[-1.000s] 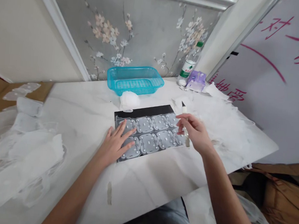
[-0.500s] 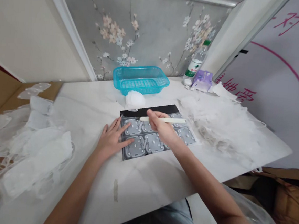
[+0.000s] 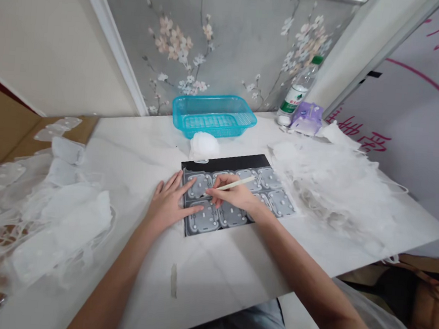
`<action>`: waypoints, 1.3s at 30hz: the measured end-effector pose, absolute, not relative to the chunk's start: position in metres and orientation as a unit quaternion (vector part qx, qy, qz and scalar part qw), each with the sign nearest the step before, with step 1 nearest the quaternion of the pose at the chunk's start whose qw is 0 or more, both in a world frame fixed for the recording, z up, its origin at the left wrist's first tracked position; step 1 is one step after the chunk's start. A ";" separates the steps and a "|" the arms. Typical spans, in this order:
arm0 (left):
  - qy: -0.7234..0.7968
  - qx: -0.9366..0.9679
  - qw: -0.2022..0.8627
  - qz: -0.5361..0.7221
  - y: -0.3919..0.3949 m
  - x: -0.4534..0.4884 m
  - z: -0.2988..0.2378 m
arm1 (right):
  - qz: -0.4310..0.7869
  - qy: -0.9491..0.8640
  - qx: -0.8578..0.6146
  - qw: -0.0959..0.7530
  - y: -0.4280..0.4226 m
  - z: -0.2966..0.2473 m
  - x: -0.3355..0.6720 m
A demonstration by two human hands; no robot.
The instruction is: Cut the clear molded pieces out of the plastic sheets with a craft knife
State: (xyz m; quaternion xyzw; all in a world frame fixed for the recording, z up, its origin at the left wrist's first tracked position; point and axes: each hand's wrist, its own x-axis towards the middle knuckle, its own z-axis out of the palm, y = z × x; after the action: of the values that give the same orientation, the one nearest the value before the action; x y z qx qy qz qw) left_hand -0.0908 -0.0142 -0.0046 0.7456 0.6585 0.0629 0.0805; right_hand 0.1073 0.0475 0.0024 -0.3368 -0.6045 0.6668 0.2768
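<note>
Right fingers (image 3: 222,179) pinch the tool (image 3: 241,182), left fingers (image 3: 188,186) spread on the sheet (image 3: 234,217) | mid-surface (image 3: 132,162), between front and back edges | visible shapes (image 3: 283,203) in place, cuts unclear; loose pieces (image 3: 64,210) heaped toward left edge

Note red handwritten Chinese characters on whiteboard (image 3: 420,122), one apparently 爱 (image 3: 374,142), others unclear. Note red lettering on green-and-white bottle label (image 3: 294,97), too small to read.

Soft, even light; faint shadows; stretched, blurry edges.
</note>
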 end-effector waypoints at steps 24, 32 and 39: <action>0.662 0.745 0.063 0.044 -0.015 -0.092 -0.006 | 0.522 -0.753 -0.326 0.231 0.044 0.006 0.106; 0.664 0.744 0.062 0.044 -0.015 -0.091 -0.005 | 0.391 -0.891 -0.205 0.107 0.058 0.035 0.117; 0.667 0.741 0.065 0.049 -0.016 -0.089 -0.004 | 0.404 -0.877 -0.247 0.081 0.062 0.041 0.129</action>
State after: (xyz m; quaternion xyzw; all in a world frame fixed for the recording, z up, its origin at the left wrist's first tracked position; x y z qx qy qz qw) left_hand -0.0891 -0.0159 -0.0038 0.7406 0.6671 0.0487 0.0647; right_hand 0.1294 0.0624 0.0413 -0.2472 -0.8770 0.4040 0.0805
